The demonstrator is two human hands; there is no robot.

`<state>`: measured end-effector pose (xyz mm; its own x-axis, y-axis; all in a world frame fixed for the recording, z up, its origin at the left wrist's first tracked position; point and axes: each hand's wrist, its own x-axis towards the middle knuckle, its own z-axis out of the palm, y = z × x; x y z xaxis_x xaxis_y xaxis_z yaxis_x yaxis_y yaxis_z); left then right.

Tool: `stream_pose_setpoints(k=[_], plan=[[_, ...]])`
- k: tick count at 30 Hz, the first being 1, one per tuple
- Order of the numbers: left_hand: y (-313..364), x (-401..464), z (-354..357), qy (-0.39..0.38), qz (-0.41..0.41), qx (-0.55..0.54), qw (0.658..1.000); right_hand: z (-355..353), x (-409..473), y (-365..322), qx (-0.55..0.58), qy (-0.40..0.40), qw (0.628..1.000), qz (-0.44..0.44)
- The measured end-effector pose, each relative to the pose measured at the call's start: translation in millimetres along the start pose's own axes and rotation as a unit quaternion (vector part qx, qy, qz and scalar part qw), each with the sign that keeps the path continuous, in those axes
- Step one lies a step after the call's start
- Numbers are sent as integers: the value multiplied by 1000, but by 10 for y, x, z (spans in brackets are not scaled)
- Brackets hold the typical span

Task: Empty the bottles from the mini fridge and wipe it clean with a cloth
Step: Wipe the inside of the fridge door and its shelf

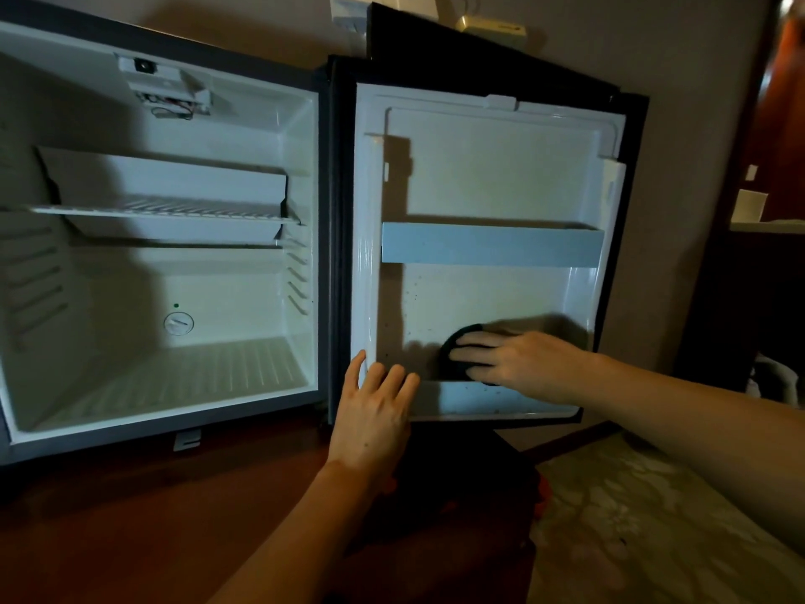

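1. The mini fridge [165,255] stands wide open in front of you. You can see no bottles inside it. The wire shelf [161,209] is bare and so is the floor of the box.
2. The fridge door [479,176] hangs open to the right of the box. Its inner side faces you. A pale rail [490,246] runs across its middle, and the low door pocket [501,396] sits along the bottom edge.
3. Your right hand [518,357] lies flat, palm down, fingers spread and pointing left. It presses the dark cloth [455,348] against the door wall, just above the low pocket, near the bottom right corner.
4. Your left hand [374,407] is open too. It holds nothing. It rests on the bottom left corner of the door and seems to keep it from swinging.
5. Small dark spots [414,294] dot the wall up and to the left of the cloth. Your right hand is the nearer one, so the next wipe likely goes that way.
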<state>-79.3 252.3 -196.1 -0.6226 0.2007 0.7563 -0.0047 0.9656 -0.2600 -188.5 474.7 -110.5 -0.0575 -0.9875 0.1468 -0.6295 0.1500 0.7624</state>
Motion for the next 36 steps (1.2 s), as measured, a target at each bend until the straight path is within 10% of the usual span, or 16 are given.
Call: stream_pose_setpoints(k=[7,14,21,28,33,36], plan=[[-18,-16,8,-3,3,1,1000,-260,215,101,52,115,957,263],[-23,-20,-24,-5,7,-1,1000,-100,76,117,-50,-9,995,-80],[-30,-44,-15,2,4,-14,1000,-274,251,80,35,113,959,257],[-27,-30,-12,5,0,-13,1000,-125,147,-53,-6,5,1000,-12],[-21,-37,17,4,2,-13,1000,-324,297,67,41,84,968,231],[-49,-53,43,4,7,-14,1000,-226,324,27,16,109,972,209]])
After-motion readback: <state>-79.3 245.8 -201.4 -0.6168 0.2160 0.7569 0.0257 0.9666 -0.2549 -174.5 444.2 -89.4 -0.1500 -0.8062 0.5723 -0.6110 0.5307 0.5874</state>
